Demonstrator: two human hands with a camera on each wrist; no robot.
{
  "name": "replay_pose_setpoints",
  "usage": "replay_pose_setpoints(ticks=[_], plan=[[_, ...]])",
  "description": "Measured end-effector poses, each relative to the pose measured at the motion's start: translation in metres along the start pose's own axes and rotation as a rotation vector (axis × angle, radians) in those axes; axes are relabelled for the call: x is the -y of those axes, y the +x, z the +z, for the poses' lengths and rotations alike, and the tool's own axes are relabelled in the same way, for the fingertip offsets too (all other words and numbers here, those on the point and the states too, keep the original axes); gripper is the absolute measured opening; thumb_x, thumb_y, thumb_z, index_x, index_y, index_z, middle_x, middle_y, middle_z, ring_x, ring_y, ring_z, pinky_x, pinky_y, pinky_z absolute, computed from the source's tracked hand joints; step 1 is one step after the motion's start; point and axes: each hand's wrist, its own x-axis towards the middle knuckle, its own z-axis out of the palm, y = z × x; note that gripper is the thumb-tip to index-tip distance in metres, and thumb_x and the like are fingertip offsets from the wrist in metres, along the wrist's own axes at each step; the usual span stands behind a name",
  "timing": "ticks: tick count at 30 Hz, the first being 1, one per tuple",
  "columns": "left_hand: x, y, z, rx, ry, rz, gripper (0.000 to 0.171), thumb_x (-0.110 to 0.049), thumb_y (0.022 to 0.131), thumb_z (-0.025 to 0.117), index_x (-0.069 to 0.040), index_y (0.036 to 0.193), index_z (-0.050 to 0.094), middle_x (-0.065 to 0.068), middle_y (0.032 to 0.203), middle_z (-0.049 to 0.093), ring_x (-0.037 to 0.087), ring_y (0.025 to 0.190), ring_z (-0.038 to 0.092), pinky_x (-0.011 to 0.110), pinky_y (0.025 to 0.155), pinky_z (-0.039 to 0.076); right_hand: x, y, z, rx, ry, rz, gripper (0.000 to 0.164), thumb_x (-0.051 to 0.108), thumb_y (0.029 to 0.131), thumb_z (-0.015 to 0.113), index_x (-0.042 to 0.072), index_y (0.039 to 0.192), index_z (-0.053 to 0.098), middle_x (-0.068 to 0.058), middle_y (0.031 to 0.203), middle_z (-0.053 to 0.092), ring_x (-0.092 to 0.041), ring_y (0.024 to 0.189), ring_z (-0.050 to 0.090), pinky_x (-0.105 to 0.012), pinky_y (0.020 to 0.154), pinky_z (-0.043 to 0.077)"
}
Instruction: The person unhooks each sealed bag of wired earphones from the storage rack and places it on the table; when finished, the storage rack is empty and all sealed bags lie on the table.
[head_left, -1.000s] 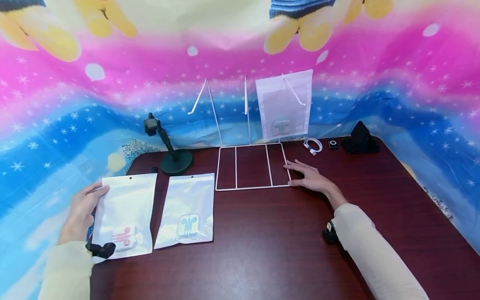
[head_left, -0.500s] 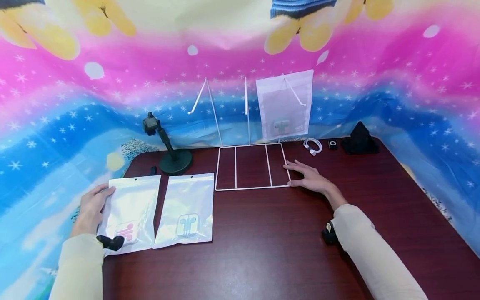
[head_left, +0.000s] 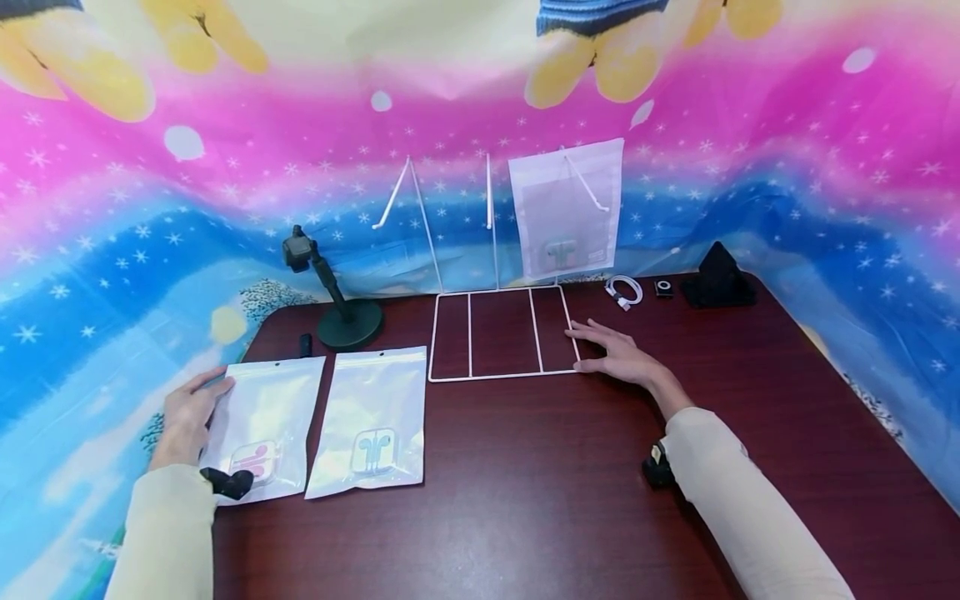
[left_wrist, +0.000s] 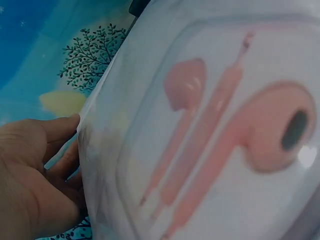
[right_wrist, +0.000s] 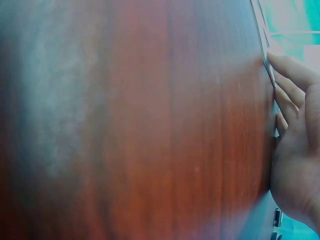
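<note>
Shifted rightward and a little farther back since a second ago, the left hand (head_left: 187,414) and the near-left pouch (head_left: 262,408) sit closer to the second pouch (head_left: 375,383); the right hand (head_left: 611,352) has stayed put.

Three white pouches are in view: two side by side at the left, and a hanging pouch (head_left: 566,204) on the right one of three hooks (head_left: 489,192). These rise from one white wire rack (head_left: 502,377). Also on the table (head_left: 480,500) are one green stand (head_left: 351,325), one coiled cable (head_left: 617,295), one small black gadget (head_left: 663,288) and one black holder (head_left: 718,279).

Pink earphones (head_left: 253,460) show through the near-left pouch, which overlaps the table's left edge; whether its underside touches the wood, I cannot tell. Just a narrow gap parts it from the second pouch, itself just beside the rack's front left corner. Broad tabletop spreads from there to the right sleeve (head_left: 750,492).

Thumb in front and fingers behind, the left hand pinches the near-left pouch by its left edge. Thumb and forefinger apart, the right hand reaches forward and inward, fingertips touching the rack's right side, palm unclenched.
</note>
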Motion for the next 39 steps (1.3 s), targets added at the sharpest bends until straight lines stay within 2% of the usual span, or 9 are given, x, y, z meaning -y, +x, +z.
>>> replay_pose_setpoints(ticks=[7,13,16,19,22,26,30,36,39], plan=[[-0.004,-0.005,0.003,0.005,0.047,0.026,0.059,-0.039,0.107,0.053,-0.024,0.162,0.037,0.007,0.173,0.018,0.033,0.157,0.02,0.054,0.126,0.021,0.0,0.0,0.0,-0.002,-0.007,0.001,0.069,0.032,0.097,0.072,0.017,0.159,0.044,-0.016,0.172,0.019,-0.039,0.159,0.007,-0.072,0.119,0.005],[-0.009,-0.005,0.005,0.024,0.029,0.039,0.064,-0.044,0.105,0.057,-0.028,0.163,0.036,0.006,0.172,0.021,0.035,0.156,0.024,0.057,0.125,0.02,0.0,0.0,-0.001,-0.005,-0.006,-0.002,0.069,0.033,0.097,0.072,0.017,0.159,0.045,-0.015,0.172,0.019,-0.038,0.159,0.006,-0.072,0.119,0.006],[-0.016,-0.009,0.01,0.026,0.017,0.087,0.063,-0.046,0.104,0.059,-0.032,0.161,0.039,0.004,0.172,0.023,0.033,0.156,0.024,0.056,0.126,0.019,0.0,0.0,-0.001,-0.008,-0.009,-0.011,0.069,0.032,0.097,0.072,0.016,0.159,0.045,-0.016,0.172,0.02,-0.039,0.159,0.006,-0.071,0.119,0.006],[-0.028,-0.018,0.018,0.048,-0.003,0.153,0.062,-0.047,0.103,0.06,-0.033,0.16,0.041,0.0,0.171,0.027,0.031,0.157,0.023,0.054,0.127,0.017,0.001,0.0,-0.001,-0.006,-0.007,-0.009,0.07,0.033,0.097,0.072,0.016,0.159,0.045,-0.017,0.172,0.019,-0.04,0.159,0.007,-0.071,0.119,0.006],[-0.045,-0.032,0.031,0.093,-0.051,0.221,0.062,-0.045,0.102,0.063,-0.032,0.16,0.042,-0.002,0.167,0.036,0.027,0.156,0.027,0.05,0.128,0.017,0.0,0.0,0.0,-0.003,-0.003,-0.005,0.07,0.033,0.097,0.072,0.017,0.159,0.044,-0.017,0.172,0.018,-0.04,0.159,0.006,-0.071,0.119,0.005],[-0.069,-0.049,0.056,0.164,-0.114,0.328,0.065,-0.038,0.101,0.068,-0.023,0.159,0.044,0.002,0.162,0.044,0.021,0.148,0.043,0.046,0.125,0.026,-0.001,0.001,0.0,-0.008,-0.005,-0.007,0.07,0.032,0.097,0.072,0.016,0.159,0.044,-0.016,0.172,0.019,-0.039,0.159,0.006,-0.07,0.12,0.004],[-0.085,-0.064,0.083,0.213,-0.075,0.411,0.063,-0.039,0.101,0.068,-0.02,0.158,0.047,0.007,0.16,0.048,0.02,0.141,0.051,0.046,0.122,0.034,-0.001,0.001,0.001,-0.01,-0.005,-0.026,0.07,0.033,0.096,0.071,0.013,0.158,0.045,-0.018,0.171,0.021,-0.041,0.158,0.008,-0.072,0.119,0.005],[-0.097,-0.085,0.121,0.329,-0.018,0.5,0.062,-0.04,0.104,0.064,-0.016,0.158,0.045,0.013,0.159,0.048,0.029,0.143,0.049,0.051,0.12,0.036,-0.001,0.0,0.001,-0.01,-0.002,-0.02,0.068,0.031,0.097,0.071,0.014,0.158,0.046,-0.016,0.171,0.022,-0.038,0.159,0.007,-0.07,0.12,0.005],[-0.101,-0.092,0.138,0.401,-0.016,0.515,0.062,-0.038,0.104,0.063,-0.016,0.159,0.044,0.015,0.158,0.048,0.031,0.142,0.05,0.052,0.12,0.035,-0.001,0.001,0.0,-0.005,-0.003,-0.013,0.068,0.031,0.097,0.071,0.015,0.158,0.045,-0.014,0.171,0.022,-0.037,0.159,0.006,-0.069,0.12,0.005]])
